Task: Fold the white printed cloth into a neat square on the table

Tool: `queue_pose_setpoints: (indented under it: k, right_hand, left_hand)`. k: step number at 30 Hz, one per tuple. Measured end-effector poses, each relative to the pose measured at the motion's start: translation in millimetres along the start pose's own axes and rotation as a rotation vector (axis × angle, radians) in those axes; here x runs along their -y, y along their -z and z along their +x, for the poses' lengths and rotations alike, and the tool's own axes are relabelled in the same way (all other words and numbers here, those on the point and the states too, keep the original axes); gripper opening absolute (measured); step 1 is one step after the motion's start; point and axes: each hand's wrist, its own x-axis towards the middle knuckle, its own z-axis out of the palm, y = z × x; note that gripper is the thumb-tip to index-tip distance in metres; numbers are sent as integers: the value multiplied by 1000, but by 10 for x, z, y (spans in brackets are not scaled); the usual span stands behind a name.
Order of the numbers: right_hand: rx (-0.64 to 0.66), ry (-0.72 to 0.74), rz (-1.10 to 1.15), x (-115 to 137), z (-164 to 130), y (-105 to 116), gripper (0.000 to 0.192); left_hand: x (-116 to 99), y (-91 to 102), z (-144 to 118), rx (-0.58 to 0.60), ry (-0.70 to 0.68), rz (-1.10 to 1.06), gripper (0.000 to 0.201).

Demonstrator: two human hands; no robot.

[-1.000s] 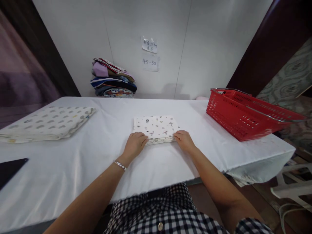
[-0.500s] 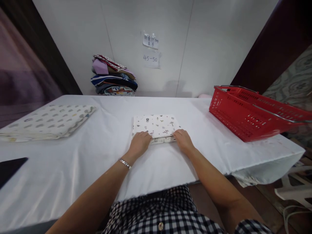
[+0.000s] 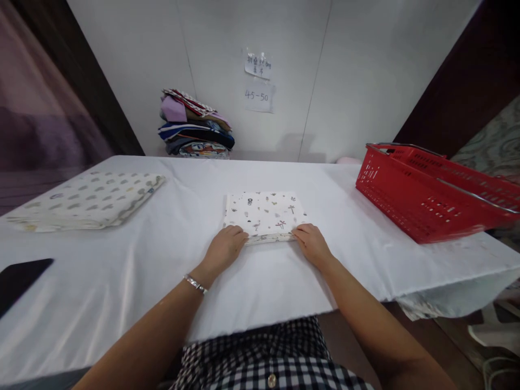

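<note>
A folded white cloth (image 3: 266,213) printed with small palms and animals lies flat in front of me, several layers showing at its near edge. At its near left corner, my left hand (image 3: 226,246) has its fingers closed on the edge; a silver bracelet is on that wrist. The near right corner is between the fingers of my right hand (image 3: 313,245), the thumb side hidden from view. Farther left lies a larger folded cloth (image 3: 93,200) with grey heart-like shapes, touched by neither hand.
A red plastic basket (image 3: 406,197) with metal handles stands on the right of the white-covered table (image 3: 170,287). Against the wall is a stack of folded fabrics (image 3: 197,130). A flat black object (image 3: 22,279) lies at the left edge. Two paper notes (image 3: 259,96) hang on the wall.
The raised near edge of the top layer now lies lower and flatter over the layers beneath. Both hands have moved slightly towards me and apart. The view has shifted a little.
</note>
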Motion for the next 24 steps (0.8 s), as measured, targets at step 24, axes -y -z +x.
queue_pose_setpoints:
  k: [24]
  right_hand:
    - [106, -40, 90, 403, 480, 34, 42]
  left_hand:
    - [-186, -134, -102, 200, 3, 66, 62]
